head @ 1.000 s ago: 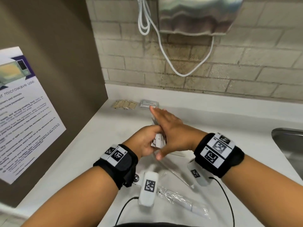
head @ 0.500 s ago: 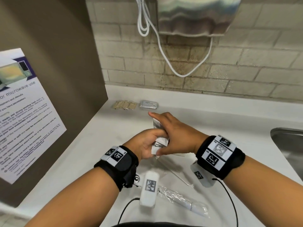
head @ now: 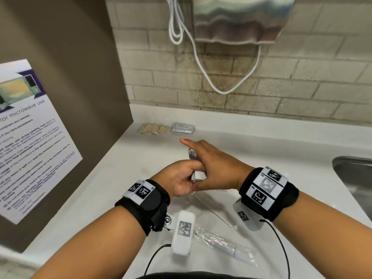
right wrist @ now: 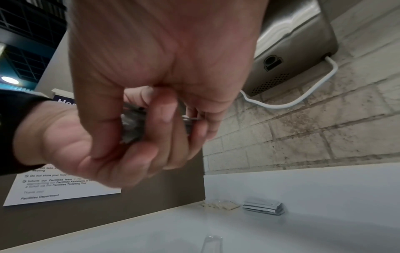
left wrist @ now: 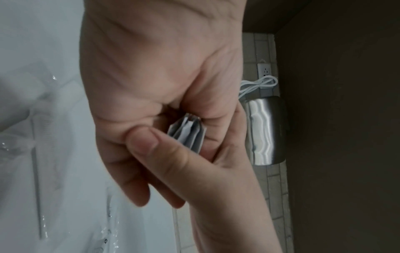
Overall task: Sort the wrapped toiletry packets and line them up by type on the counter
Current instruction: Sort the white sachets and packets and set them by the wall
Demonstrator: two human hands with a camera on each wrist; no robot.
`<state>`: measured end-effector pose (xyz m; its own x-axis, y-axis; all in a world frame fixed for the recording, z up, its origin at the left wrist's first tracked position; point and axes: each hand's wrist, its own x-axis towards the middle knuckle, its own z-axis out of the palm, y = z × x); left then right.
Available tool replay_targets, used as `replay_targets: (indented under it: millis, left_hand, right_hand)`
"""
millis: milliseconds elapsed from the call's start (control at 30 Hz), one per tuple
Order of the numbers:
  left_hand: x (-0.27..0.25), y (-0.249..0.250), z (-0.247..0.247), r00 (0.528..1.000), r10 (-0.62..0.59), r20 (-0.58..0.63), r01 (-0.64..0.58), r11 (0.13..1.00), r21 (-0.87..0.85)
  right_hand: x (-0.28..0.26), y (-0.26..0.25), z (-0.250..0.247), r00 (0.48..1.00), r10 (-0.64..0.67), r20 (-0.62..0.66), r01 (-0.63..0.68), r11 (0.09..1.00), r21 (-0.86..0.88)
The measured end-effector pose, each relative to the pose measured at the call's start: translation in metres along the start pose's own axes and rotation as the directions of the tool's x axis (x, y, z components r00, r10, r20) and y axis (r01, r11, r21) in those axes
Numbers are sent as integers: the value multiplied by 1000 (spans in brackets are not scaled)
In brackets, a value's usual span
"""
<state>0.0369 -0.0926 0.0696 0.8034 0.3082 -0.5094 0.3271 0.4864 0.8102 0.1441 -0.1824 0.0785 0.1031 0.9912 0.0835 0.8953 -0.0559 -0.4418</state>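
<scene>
The white counter runs along a brick wall, with a shiny metal box hung above it and a steel sink at the right edge. At the back of the counter, small tan packets lie in a row, and just beside them sits a neat pile of silver packets. Near the front lie clear wrapped things, one a long white stick in a clear bag. Over the middle, the left hand and the right hand are both closed around a little stack of silver packets, squeezing its flat sides. These packets look thin, light and slippery, so they may fan out. I think pinching the stack across its flat faces, near the middle, works best.
</scene>
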Motion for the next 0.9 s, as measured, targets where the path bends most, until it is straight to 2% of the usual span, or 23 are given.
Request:
replay_targets:
  millis: [267, 533, 600, 833, 900]
  left_hand:
    - [3, 0, -1, 999, -34, -37, 36, 998, 53]
    - [5, -3, 3, 996, 81, -47, -82, 996, -16]
    - [7, -4, 3, 995, 82, -54, -83, 996, -18]
    - [7, -9, 4, 992, 85, -95, -87, 996, -20]
    - [6, -8, 6, 989, 104, -103, -108, 993, -39]
  right_hand:
    - [-2, 1, 4, 993, -110, -36, 110, 994, -10]
    - [0, 2, 1, 997, -52, -60, 56, 997, 60]
    - [1, 3, 3, 998, -57, -36, 59, 996, 67]
    - [1, 3, 7, 990, -103, -93, 101, 995, -20]
    - [1, 6, 8, 995, -78, -66, 78, 997, 2]
